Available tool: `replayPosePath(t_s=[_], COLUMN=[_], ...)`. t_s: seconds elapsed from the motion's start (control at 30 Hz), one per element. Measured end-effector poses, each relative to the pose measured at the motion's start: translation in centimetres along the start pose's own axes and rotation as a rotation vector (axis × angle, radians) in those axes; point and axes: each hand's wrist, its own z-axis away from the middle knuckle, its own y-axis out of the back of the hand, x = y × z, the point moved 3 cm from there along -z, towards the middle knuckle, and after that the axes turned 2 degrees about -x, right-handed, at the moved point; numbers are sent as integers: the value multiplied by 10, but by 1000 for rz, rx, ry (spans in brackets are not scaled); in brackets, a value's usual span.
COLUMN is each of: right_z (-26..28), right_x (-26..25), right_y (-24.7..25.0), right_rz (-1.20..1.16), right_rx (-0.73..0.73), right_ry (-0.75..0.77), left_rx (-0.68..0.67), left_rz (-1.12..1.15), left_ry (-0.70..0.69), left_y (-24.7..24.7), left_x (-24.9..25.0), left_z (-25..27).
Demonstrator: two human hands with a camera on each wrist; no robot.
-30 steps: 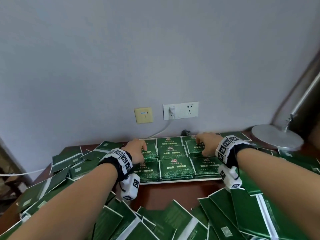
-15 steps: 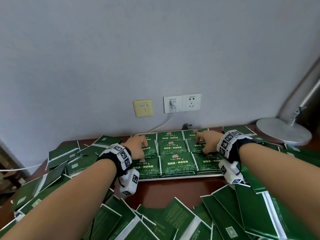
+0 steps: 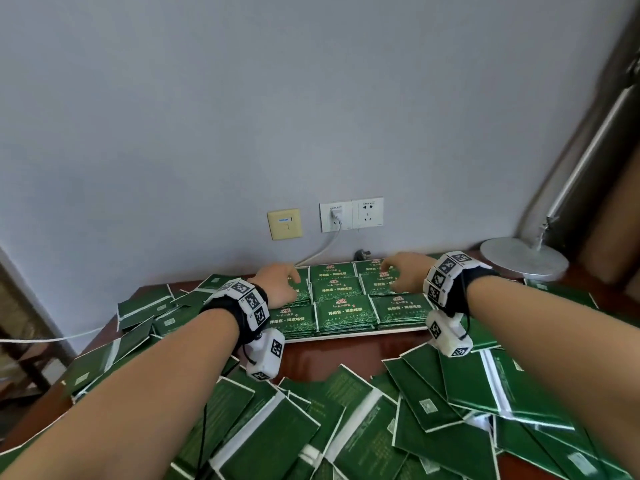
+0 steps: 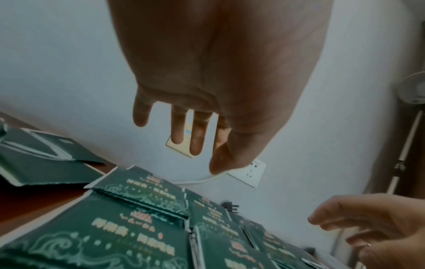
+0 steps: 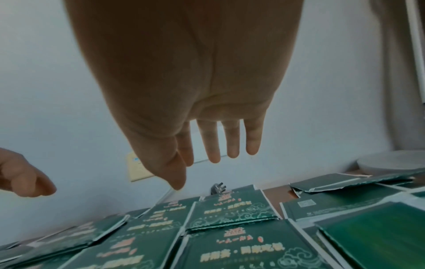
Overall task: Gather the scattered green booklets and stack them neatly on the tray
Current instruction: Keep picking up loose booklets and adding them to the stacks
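Observation:
Several neat stacks of green booklets (image 3: 341, 308) with gold print lie in rows on a white tray (image 3: 346, 336) at the back of the table. My left hand (image 3: 282, 282) hovers over the tray's left stacks, and my right hand (image 3: 403, 271) over the right ones. In the left wrist view the left hand (image 4: 184, 136) has straight fingers, holds nothing and is clear of the booklets (image 4: 128, 227). The right hand (image 5: 218, 151) shows the same in the right wrist view, above the stacks (image 5: 230, 242). Loose booklets (image 3: 346, 427) lie scattered in front of the tray and on both sides.
A round grey lamp base (image 3: 523, 263) stands at the back right. Wall sockets (image 3: 349, 214) with a white cable sit behind the tray, and a black plug (image 3: 362, 253) lies by the wall. A strip of bare brown table (image 3: 329, 355) runs before the tray.
Both hands were resting on the back stacks; now they have lifted off, fingers straightened. The head camera has tipped slightly.

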Motion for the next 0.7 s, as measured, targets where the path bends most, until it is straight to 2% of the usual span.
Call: replayPosePath(t_s=[0.4,0.7], right_z=[121,147], right_x=[-56,-95], right_y=[-1,-44], right_rz=[-13,15], right_rx=[20,-99], right_ry=[62,100], left_rx=[-7,-81], left_rz=[14,-78], left_ry=[-96,-96], left_y=[14,-14], left_x=[47,20], left_z=[124,169])
